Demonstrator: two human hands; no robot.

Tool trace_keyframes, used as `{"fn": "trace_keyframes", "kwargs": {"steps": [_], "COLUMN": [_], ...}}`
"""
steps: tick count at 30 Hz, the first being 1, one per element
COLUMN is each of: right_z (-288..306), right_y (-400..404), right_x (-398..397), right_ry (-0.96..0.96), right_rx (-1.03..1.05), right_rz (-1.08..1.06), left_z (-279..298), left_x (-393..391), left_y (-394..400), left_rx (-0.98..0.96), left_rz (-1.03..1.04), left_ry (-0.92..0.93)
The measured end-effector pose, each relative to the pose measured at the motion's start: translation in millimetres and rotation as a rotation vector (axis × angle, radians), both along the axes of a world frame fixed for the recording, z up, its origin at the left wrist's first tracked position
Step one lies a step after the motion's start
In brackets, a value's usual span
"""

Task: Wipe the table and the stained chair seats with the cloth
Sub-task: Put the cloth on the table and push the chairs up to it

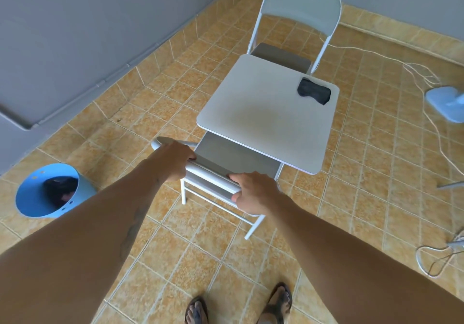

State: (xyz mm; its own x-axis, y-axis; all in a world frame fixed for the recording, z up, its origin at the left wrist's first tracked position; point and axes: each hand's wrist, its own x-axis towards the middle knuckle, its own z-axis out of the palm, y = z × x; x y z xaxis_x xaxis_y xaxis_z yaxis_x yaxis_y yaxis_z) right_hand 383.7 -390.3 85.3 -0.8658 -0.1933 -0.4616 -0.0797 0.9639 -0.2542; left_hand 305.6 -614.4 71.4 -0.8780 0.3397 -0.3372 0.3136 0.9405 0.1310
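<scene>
Hands first: the left hand (175,162) is closed over the top rail of the near chair (213,173), at the left bend of the backrest, palm down, with the fingers curled over the far side of the tube. The right hand (252,192) holds the same backrest at its right end, fingers wrapped around the edge and the thumb on the near side. Both forearms reach forward and a little inward from the bottom corners of the view, almost straight, bare to the edge of the picture.

The near chair stands with its grey seat (236,158) pushed partly under the white table (266,115). On the far right corner of the table top lies the dark cloth (313,94), crumpled, away from both hands. Behind the table stands the far chair (300,10), facing the person, its seat also partly under the table.

On the tiled floor (155,93) at the left a blue bucket (52,193) lies tilted, with something dark inside. At the right is a pale blue fan base (447,103) with white cables around it. Two feet in sandals (278,303) show at the bottom.
</scene>
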Motion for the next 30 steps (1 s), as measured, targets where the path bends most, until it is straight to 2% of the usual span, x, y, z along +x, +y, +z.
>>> {"fn": "trace_keyframes", "kwargs": {"steps": [7,11,15,18,23,30], "right_z": [-2.1,-2.9,-2.7,0.6,20.4,69.8], "right_y": [9.6,7.3,6.2,26.8,78.9,186.7], "right_x": [3.1,5.3,7.9,20.0,30.3,-1.0], "right_ry": [0.022,0.040,-0.001,-0.038,-0.020,0.048], "right_rx": [-0.035,-0.036,-0.087,-0.195,-0.295,-0.369], "right_rz": [-0.059,-0.078,-0.117,-0.225,-0.340,-0.330], "left_z": [-2.3,-5.3,5.4,12.5,32.6,92.7], "left_x": [2.1,4.8,3.7,14.7,18.0,1.8], "left_y": [1.8,2.0,5.9,18.7,50.3,174.6], "left_rx": [0.070,0.039,0.011,0.021,0.262,0.549], "left_rz": [0.039,0.032,0.029,0.065,0.236,0.396], "left_ry": [-0.020,0.008,-0.052,-0.091,-0.112,-0.043]}}
